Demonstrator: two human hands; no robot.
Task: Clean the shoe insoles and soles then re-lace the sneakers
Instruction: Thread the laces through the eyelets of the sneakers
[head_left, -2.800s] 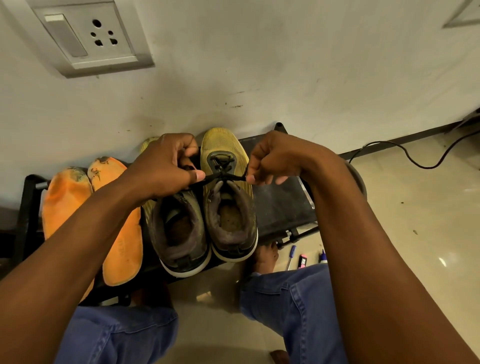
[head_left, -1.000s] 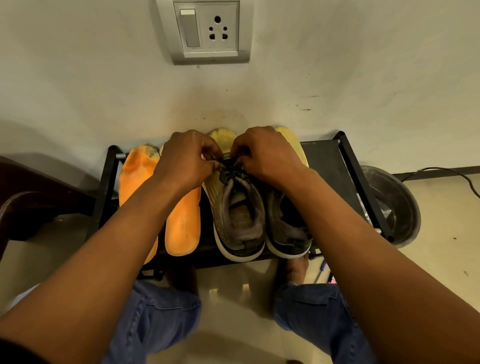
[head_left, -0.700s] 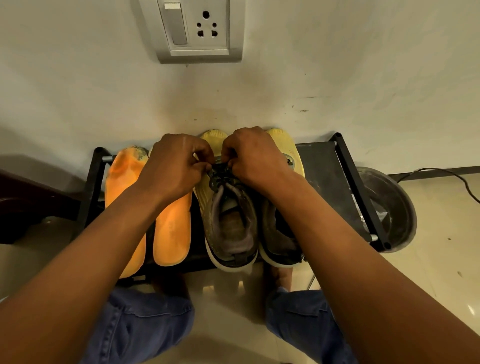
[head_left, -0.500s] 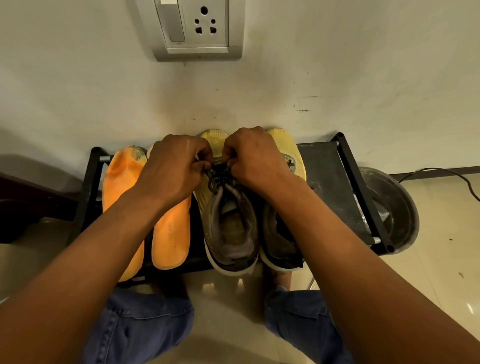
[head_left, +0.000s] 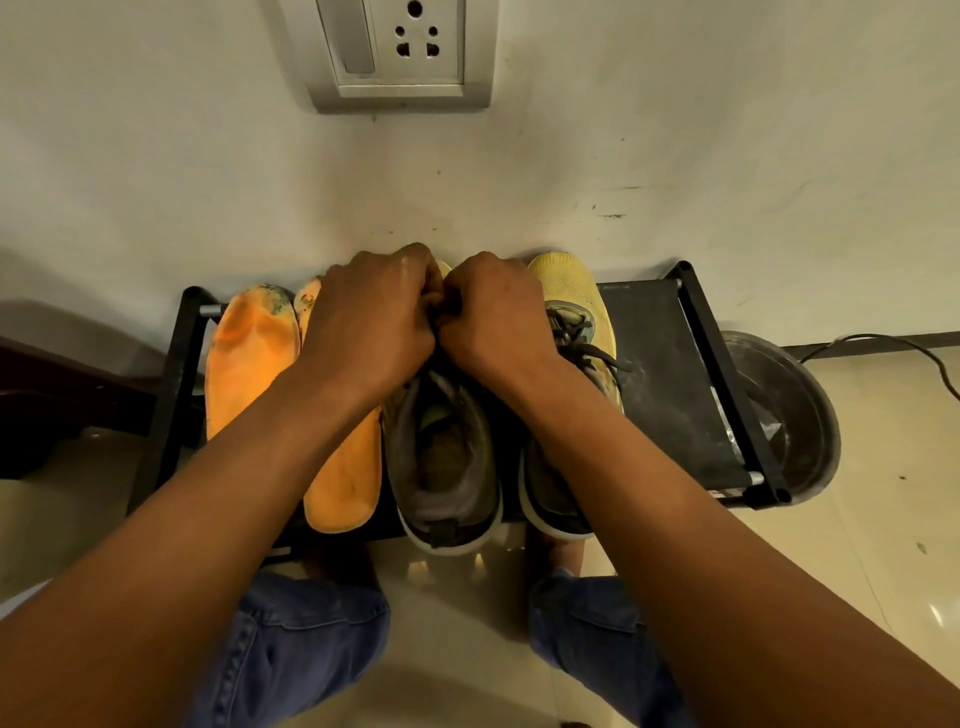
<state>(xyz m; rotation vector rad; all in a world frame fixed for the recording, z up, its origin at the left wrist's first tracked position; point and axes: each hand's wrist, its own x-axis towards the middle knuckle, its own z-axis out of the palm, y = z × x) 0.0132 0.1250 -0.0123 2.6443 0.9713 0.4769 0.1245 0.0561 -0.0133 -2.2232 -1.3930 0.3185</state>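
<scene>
Left sneaker (head_left: 444, 457), mid-rack (head_left: 670, 374): left hand (head_left: 371, 322) and right hand (head_left: 493, 317) meet above its tongue, fingers curled, apparently pinching the hidden lace to thread it. Orange insoles (head_left: 249, 358) left of it, presumably airing.

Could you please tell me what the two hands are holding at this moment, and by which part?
Both the left hand and right hand close over the left sneaker where its laces run; the lace itself is hidden.

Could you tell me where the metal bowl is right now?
The metal bowl sits on the floor at the right end of the black rack, near the wall.
</scene>
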